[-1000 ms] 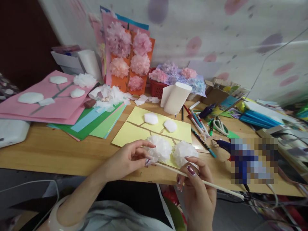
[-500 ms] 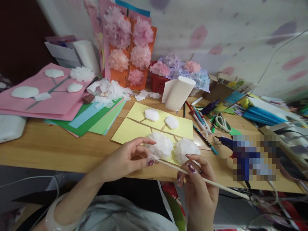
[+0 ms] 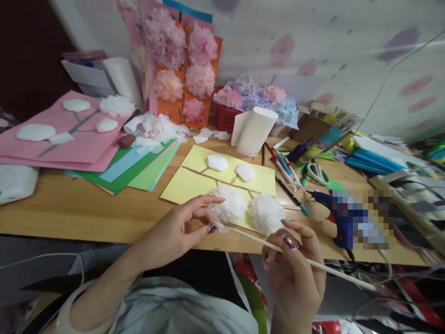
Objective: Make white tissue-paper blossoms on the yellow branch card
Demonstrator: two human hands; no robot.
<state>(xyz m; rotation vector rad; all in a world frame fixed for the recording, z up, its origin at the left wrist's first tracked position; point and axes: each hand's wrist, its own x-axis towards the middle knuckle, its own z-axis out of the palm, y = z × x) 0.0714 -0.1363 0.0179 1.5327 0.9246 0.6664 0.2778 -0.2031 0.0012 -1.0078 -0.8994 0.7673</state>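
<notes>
My right hand (image 3: 297, 264) grips a thin pale stick (image 3: 330, 269) that slants from the middle toward the lower right. At the stick's left end, my left hand (image 3: 187, 225) pinches a small piece of thin white paper (image 3: 220, 227) wrapped about the tip. Just beyond my hands lies a yellow sheet (image 3: 174, 185) with brown branch lines. Two flat white pads, one of them a white pad (image 3: 217, 162), rest on its upper part. Two fluffy white paper pompoms, a left pompom (image 3: 229, 204) and a right pompom (image 3: 267, 213), sit along its near edge.
A blue glue gun (image 3: 342, 218) lies to the right, near pens (image 3: 292, 195) and scissors (image 3: 318, 174). Behind the yellow sheet stands a folded white roll (image 3: 257, 132). Left are a pink sheet (image 3: 86, 155), coloured papers (image 3: 128, 178) and torn white tissue (image 3: 156, 130).
My right hand and the stick have shifted slightly to the right. My left hand has moved a little left, still holding the white paper at the tip. The view has turned slightly.
</notes>
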